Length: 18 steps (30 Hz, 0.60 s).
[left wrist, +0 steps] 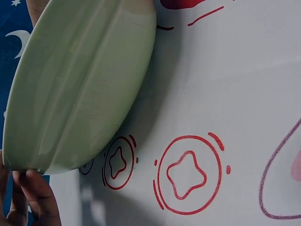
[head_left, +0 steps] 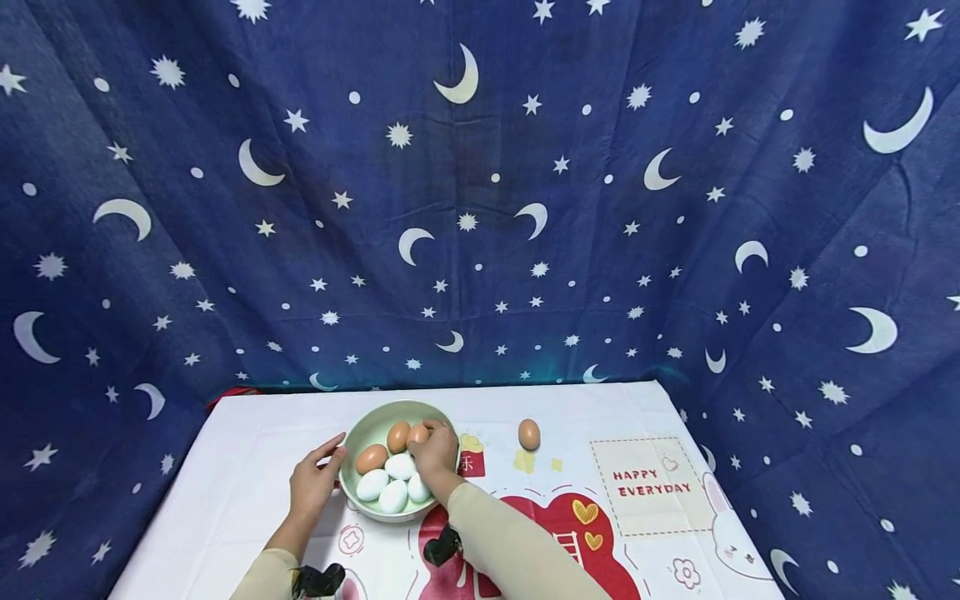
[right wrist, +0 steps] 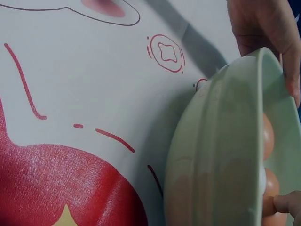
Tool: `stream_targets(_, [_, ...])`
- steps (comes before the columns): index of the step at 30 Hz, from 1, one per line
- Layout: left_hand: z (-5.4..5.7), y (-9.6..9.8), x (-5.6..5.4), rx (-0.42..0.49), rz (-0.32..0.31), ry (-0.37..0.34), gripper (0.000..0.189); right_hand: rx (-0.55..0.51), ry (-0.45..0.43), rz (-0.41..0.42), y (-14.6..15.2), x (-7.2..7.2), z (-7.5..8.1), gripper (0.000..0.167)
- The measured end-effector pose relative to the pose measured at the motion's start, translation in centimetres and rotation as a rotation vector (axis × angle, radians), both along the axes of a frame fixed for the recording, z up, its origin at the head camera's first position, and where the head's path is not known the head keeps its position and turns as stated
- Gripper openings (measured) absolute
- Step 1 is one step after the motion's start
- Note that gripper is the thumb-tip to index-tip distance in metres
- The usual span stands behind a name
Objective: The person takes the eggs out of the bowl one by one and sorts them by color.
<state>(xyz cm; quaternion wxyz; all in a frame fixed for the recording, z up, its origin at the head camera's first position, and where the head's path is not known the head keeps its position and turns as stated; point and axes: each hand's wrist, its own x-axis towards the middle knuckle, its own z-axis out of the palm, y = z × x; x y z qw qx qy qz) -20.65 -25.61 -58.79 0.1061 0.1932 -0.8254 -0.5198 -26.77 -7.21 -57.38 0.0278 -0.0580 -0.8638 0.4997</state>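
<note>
A pale green bowl (head_left: 411,517) stands on the table with several white eggs (head_left: 372,484) and brown eggs (head_left: 398,437) inside. My left hand (head_left: 312,483) holds the bowl's left rim, its fingertips (left wrist: 40,181) showing at the edge in the left wrist view. Inside the bowl, on its right side, my right hand (head_left: 435,452) holds a brown egg (head_left: 417,433) beside the others. The right wrist view shows a fingertip (right wrist: 284,203) against a brown egg (right wrist: 270,181); the hand itself is mostly outside that frame. Another brown egg (head_left: 528,434) lies on the table, right of the bowl.
A white cloth (head_left: 262,425) printed with red shapes, a rabbit and lettering covers the table. Behind it and at both sides hangs a dark blue curtain (head_left: 495,242) with moons and stars. Small black devices (head_left: 318,581) are worn at both wrists.
</note>
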Motion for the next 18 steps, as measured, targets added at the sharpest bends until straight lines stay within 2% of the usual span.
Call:
stream_targets(12, [0.3,-0.1,0.0,0.002,-0.006,-0.006,0.038,-0.133,-0.018,0.022,1.0,0.1,1.6,0.046])
stream_targets(18, [0.1,-0.2,0.1,0.003,-0.008,-0.010,0.039,-0.161,-0.040,0.047,1.6,0.7,2.0,0.051])
